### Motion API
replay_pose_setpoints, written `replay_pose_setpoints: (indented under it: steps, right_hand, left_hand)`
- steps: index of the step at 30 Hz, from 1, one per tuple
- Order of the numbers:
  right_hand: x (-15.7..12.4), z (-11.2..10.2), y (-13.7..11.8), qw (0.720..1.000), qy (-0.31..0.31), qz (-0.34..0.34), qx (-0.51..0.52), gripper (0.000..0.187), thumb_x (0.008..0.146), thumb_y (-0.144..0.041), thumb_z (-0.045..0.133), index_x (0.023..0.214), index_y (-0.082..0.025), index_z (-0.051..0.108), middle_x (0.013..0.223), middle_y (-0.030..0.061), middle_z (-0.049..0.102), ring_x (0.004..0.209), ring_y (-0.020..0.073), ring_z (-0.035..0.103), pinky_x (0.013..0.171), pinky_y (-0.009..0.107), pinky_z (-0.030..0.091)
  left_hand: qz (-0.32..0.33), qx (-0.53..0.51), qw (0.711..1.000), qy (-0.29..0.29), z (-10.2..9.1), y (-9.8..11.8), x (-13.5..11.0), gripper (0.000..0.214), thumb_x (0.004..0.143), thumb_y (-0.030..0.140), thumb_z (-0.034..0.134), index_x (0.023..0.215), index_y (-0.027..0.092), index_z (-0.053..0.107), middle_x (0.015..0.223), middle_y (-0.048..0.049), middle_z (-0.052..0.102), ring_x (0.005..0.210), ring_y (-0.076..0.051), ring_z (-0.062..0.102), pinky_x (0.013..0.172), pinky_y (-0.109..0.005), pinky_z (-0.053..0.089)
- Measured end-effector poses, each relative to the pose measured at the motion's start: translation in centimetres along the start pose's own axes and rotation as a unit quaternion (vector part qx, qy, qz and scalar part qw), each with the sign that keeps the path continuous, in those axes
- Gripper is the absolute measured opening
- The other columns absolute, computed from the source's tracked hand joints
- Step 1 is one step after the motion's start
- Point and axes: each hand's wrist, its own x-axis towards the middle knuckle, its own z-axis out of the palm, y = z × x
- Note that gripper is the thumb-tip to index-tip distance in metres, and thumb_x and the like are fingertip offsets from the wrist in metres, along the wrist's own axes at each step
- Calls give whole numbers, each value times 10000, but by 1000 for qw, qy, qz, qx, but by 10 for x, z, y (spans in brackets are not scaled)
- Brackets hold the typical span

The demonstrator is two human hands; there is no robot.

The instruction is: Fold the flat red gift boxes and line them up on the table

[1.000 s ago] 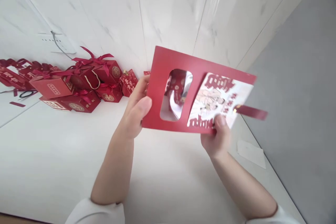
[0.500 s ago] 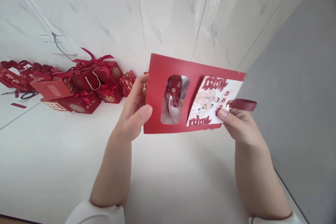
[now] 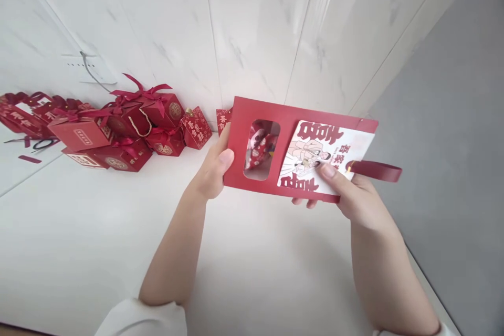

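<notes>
A red gift box [image 3: 252, 110] is held sideways above the white table, between both hands. My left hand [image 3: 214, 168] grips its left end, thumb on the front edge and fingers behind. My right hand [image 3: 354, 194] clasps the right end; its thumb presses on a white card [image 3: 307, 155] printed with a couple and red characters, and some fingertips show below the box. Through the cut-out window [image 3: 262, 149], wrapped sweets in red and pink are visible. A dark red ribbon loop [image 3: 378, 170] sticks out at the right end.
Several red gift boxes [image 3: 126, 152] with ribbon bows stand stacked at the left along the tiled wall [image 3: 252, 37]. Two small red boxes, one upright [image 3: 197, 128] and one partly hidden [image 3: 223, 118], stand nearer. Black-handled scissors [image 3: 42, 144] and ribbon scraps [image 3: 29, 159] lie far left.
The box has moved slightly right and down and turned a little, and the sweets in its window have shifted. My right thumb has slid further left across the card.
</notes>
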Motion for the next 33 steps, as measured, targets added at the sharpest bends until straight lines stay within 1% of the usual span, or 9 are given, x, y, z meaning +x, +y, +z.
replay_pose_setpoints:
  steps: [4,9,14,17,20,24,26,31,33]
  right_hand:
    - [-8,-3,-5,1000,11,3,-13,349,840,-531,669,952,-202,699,859,86,743,738,260,734,553,335,631]
    - [-4,-20,5,988,21,-121,-96,290,806,-453,740,1041,-287,699,1006,44,743,1053,306,684,878,427,619]
    - [0,-32,-3,991,85,-34,-94,306,836,-480,700,1031,-244,708,960,76,746,810,295,737,609,388,659]
    - [-6,-45,-8,994,70,-10,-81,303,834,-453,712,1054,-245,716,999,83,748,786,287,741,586,355,657]
    - [-14,-57,-8,997,-4,48,-60,330,831,-411,725,1123,-258,709,1034,86,749,811,293,745,599,345,663]
    - [-20,-55,-11,995,-64,80,-23,370,824,-393,734,1175,-285,690,1056,71,746,823,290,745,622,377,671]
    - [-19,-51,-13,992,-95,77,-15,343,824,-399,732,1149,-290,702,1034,62,751,821,284,745,637,380,670]
    - [-11,-51,-12,987,-130,66,-65,303,840,-432,712,1101,-278,720,999,55,757,828,262,739,657,331,653]
    - [-6,-55,-9,986,-116,50,-112,303,864,-473,671,1075,-263,730,1002,64,753,822,251,735,649,314,645]
  left_hand:
    - [9,9,999,-35,-2,-2,0,536,916,654,354,1257,302,569,1274,-37,611,1400,-305,386,1154,-461,371]
    - [67,68,995,-23,-5,-3,3,685,805,799,408,1181,268,625,1247,-62,630,1352,-344,434,1105,-488,408]
    - [-105,141,984,41,-7,10,7,518,929,592,445,1326,273,541,1340,-71,577,1300,-279,499,1100,-464,394]
    - [-131,144,979,57,-12,19,6,523,931,587,444,1328,263,547,1278,-88,611,1204,-270,571,1047,-451,436]
    - [-133,138,981,0,-18,26,2,580,918,631,416,1325,244,559,1213,-112,644,1138,-285,606,1000,-446,467]
    - [-152,90,970,-167,-16,36,-1,651,879,678,441,1362,251,529,1296,-120,608,1172,-315,594,948,-417,514]
    - [-172,69,959,-214,-10,41,-1,616,866,637,515,1354,263,532,1318,-111,597,1144,-317,617,875,-386,554]
    - [-251,66,938,-229,-1,40,-1,441,843,504,628,1230,294,602,1160,-52,681,981,-269,690,748,-340,593]
    - [-289,64,935,-197,-6,32,0,386,832,495,642,1157,287,644,1025,-37,718,895,-258,709,681,-326,600]
